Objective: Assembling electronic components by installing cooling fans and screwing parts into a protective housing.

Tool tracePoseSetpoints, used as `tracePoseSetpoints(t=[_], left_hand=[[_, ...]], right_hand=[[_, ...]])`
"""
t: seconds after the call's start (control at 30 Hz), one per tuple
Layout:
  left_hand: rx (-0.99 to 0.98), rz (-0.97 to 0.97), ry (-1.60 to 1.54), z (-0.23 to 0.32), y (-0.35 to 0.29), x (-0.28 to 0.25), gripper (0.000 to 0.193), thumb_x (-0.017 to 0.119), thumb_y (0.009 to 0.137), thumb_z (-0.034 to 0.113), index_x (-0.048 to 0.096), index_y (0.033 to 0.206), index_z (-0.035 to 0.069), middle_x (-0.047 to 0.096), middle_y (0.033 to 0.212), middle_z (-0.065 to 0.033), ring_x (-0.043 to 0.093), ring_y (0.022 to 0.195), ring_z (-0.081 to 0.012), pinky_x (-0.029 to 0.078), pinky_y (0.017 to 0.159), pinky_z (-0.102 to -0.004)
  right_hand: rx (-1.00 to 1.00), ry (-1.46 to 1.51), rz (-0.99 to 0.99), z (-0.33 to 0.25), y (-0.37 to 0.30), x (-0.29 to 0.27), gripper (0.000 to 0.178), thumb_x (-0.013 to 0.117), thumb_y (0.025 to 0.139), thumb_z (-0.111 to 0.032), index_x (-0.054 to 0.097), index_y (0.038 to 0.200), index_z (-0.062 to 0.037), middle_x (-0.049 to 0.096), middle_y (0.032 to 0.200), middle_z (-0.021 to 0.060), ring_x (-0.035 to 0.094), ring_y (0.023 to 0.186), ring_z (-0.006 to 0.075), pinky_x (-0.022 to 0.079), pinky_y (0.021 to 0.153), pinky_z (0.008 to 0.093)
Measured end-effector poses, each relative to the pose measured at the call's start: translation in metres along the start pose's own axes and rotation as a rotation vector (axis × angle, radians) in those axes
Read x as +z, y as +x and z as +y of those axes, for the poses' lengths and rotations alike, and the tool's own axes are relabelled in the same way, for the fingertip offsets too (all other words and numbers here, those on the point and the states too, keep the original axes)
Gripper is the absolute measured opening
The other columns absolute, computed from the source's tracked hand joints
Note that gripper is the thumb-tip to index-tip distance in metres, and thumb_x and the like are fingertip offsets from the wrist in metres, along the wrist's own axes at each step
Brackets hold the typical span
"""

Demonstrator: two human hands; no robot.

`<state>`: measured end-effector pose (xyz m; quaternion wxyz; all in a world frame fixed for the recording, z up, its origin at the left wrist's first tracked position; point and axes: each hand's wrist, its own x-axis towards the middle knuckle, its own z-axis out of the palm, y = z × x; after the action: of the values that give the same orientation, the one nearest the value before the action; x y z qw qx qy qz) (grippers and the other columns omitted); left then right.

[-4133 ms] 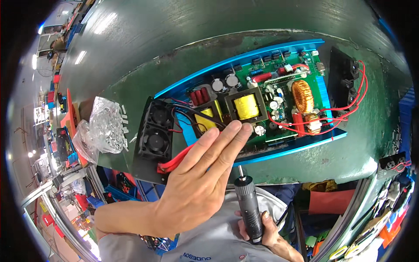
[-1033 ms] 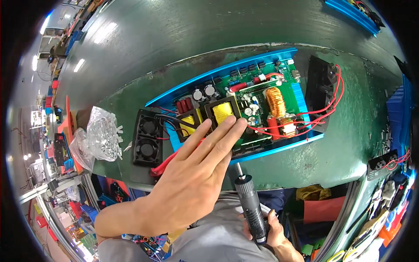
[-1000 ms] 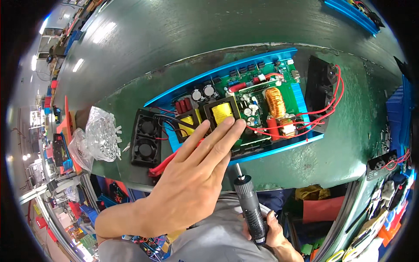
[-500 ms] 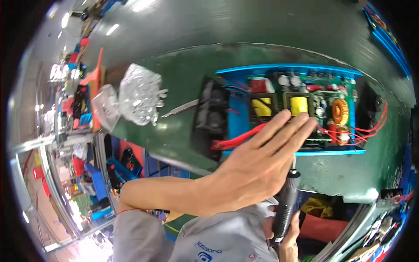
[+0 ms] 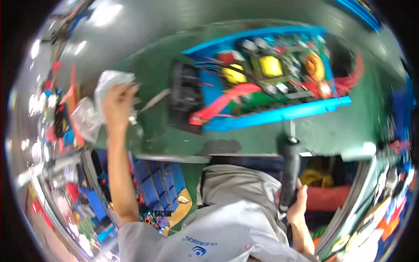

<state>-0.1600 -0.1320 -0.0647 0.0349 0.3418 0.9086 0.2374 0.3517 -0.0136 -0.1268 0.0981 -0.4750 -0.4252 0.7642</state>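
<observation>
My left hand [image 5: 117, 102] is at a crumpled clear plastic bag [image 5: 104, 83] on the left of the bench. Its fingers are bent over the bag, and blur hides whether they grip anything. My right hand [image 5: 297, 205] is wrapped round a black electric screwdriver [image 5: 290, 168], held upright near the bench's front edge with its bit pointing away from me. Beyond the bit lies an open blue metal housing [image 5: 279, 114] with a circuit board, yellow-wrapped transformers [image 5: 271, 66] and an orange ring coil [image 5: 314, 66]. A black end panel [image 5: 187, 97] joins it by thick red wires [image 5: 227, 99].
A pair of tweezers [image 5: 155, 100] lies between the bag and the black panel. A second clear bag [image 5: 85, 120] sits by the bench's left end. Blue bins [image 5: 159, 181] stand below the front edge. Another blue housing [image 5: 360, 14] is at the far right.
My left hand has left the blue housing and moved left to the plastic bag. The housing appears higher and tilted in view. My right hand still holds the screwdriver, its bit now apart from the housing.
</observation>
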Motion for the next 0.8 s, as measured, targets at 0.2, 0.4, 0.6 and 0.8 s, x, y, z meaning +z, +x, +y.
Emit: tracePoseSetpoints(t=[0.2,0.4,0.6,0.8], left_hand=[[0.283,0.044,0.243,-0.035,0.020,-0.017,0.028,0.066,0.098,0.021,0.066,0.114,-0.002,0.069,0.104,-0.0118,0.067,0.089,-0.0198,0.051,0.084,-0.0299],[0.238,0.277,-0.060,0.087,-0.043,-0.038,0.017,0.061,0.101,0.010,0.063,0.111,-0.004,0.072,0.105,-0.0152,0.069,0.089,-0.0191,0.054,0.083,-0.0306],[0.861,0.044,-0.153,0.204,-0.066,0.007,0.019,0.068,0.092,-0.005,0.067,0.110,-0.006,0.071,0.106,-0.0157,0.069,0.097,-0.0197,0.055,0.090,-0.0309],[0.970,-0.181,0.208,0.240,-0.054,0.038,0.012,0.072,0.087,0.004,0.072,0.099,0.005,0.071,0.096,-0.0037,0.065,0.085,-0.0223,0.050,0.082,-0.0329]], right_hand=[[-0.098,-0.194,-0.135,-0.011,-0.002,0.022,0.086,0.023,0.099,-0.069,0.053,0.135,0.0033,0.067,0.102,0.0104,0.062,0.087,0.0176,0.048,0.079,0.0309],[-0.150,-0.301,-0.198,-0.016,-0.002,0.036,0.056,0.026,0.110,-0.039,0.048,0.141,0.0030,0.064,0.126,0.0200,0.061,0.118,0.0298,0.043,0.103,0.0376],[-0.205,-0.310,-0.183,-0.021,0.003,0.044,0.059,0.027,0.110,-0.044,0.047,0.143,0.0007,0.069,0.101,0.0196,0.067,0.097,0.0250,0.047,0.092,0.0346],[-0.292,-0.313,-0.149,-0.023,0.006,0.046,0.053,0.031,0.110,-0.042,0.049,0.140,-0.0017,0.049,0.058,0.0100,0.051,0.051,0.0200,0.039,0.056,0.0369]])
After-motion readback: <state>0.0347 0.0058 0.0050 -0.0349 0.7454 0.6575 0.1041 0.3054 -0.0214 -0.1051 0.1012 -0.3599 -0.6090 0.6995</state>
